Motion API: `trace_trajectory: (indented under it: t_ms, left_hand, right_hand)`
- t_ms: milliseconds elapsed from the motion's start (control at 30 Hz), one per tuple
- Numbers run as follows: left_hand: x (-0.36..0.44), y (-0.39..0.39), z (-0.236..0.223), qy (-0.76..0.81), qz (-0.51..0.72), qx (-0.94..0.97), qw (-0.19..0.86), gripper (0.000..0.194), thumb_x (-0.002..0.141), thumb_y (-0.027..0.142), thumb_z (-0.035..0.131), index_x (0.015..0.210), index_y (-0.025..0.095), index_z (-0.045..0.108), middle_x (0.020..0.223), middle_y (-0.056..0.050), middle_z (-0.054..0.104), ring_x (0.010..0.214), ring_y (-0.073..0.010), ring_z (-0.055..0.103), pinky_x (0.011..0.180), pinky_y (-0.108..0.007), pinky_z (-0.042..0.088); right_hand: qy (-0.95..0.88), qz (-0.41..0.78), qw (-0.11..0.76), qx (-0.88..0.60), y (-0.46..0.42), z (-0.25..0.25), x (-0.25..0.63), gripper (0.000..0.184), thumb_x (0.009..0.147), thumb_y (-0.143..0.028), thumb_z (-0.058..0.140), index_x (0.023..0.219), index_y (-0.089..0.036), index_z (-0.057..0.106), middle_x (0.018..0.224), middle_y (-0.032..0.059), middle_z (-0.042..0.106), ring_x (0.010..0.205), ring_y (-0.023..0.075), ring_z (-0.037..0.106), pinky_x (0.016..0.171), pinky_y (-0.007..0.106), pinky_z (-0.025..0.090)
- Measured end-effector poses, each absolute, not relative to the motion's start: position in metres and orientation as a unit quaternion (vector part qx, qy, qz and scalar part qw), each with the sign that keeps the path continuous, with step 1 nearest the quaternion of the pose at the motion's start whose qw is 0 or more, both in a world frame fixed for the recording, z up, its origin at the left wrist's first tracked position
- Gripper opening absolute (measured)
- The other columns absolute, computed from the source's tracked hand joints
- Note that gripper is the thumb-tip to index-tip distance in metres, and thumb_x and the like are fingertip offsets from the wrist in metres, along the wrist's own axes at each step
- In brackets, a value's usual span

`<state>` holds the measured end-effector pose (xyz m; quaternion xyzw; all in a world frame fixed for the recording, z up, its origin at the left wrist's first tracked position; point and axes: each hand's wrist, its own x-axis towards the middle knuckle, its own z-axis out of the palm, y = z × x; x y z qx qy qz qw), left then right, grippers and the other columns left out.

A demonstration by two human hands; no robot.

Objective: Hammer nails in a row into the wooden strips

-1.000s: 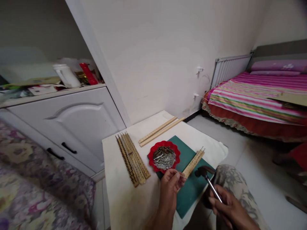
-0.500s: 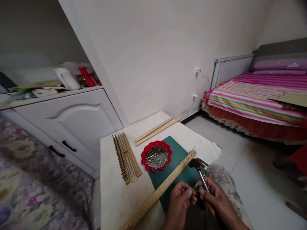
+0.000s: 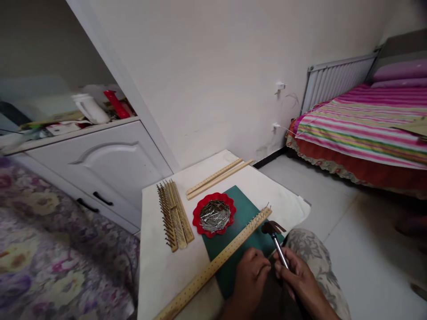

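Observation:
My right hand is wrapped round the shiny handle of a claw hammer, its head up beside the nailed end of a wooden strip. Close by on the left is my left hand, fingers curled in; whatever they hold is hidden. Slantwise across a green mat lies the long wooden strip, dotted with holes, with several nails standing in its far end. On the mat's left edge a red scalloped bowl holds a heap of loose nails.
Several nail-studded strips lie side by side on the left of the cloth-covered table. Two bare strips lie at its back. Beyond stand a white cabinet and a bed. My knee is at the table's right.
My left hand has moved from the strip toward the right hand, and a thin nail showed between its fingers half a second ago. The hammer has shifted slightly left. The strip is now mostly uncovered.

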<state>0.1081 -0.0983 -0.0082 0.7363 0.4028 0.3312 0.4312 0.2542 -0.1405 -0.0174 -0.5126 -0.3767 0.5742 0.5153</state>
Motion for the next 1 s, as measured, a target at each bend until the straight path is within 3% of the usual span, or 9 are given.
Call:
trace_trajectory:
  t_ms: [267,567,1000]
  left_hand:
    - [0.103,-0.043,-0.031,0.546,0.401,0.626,0.386,0.011,0.078,0.025,0.054,0.079,0.018,0.063,0.072,-0.001,0.064,0.068,-0.0160,0.059,0.065,-0.025,0.043]
    - [0.107,-0.030,-0.042,0.538,0.418,0.658,0.322,0.017,0.081,0.031,0.052,0.076,0.019,0.063,0.076,-0.002,0.061,0.074,-0.0167,0.058,0.069,-0.025,0.045]
    - [0.108,-0.029,-0.045,0.530,0.400,0.685,0.300,0.017,0.085,0.025,0.047,0.078,0.020,0.062,0.078,-0.002,0.061,0.076,-0.0163,0.057,0.071,-0.026,0.043]
  right_hand:
    - [-0.383,0.572,0.490,-0.534,-0.139,-0.031,0.261,0.033,0.080,-0.052,0.055,0.092,-0.022,0.046,0.059,-0.0097,0.052,0.028,0.0010,0.031,0.029,0.013,0.022]
    - [-0.378,0.572,0.489,-0.539,-0.138,-0.029,0.264,0.030,0.079,-0.048,0.056,0.090,-0.021,0.048,0.058,-0.0096,0.050,0.029,0.0008,0.031,0.028,0.013,0.022]
    - [-0.391,0.578,0.472,-0.540,-0.138,-0.030,0.262,0.030,0.082,-0.049,0.052,0.091,-0.022,0.043,0.055,-0.0105,0.051,0.028,0.0016,0.032,0.029,0.014,0.021]
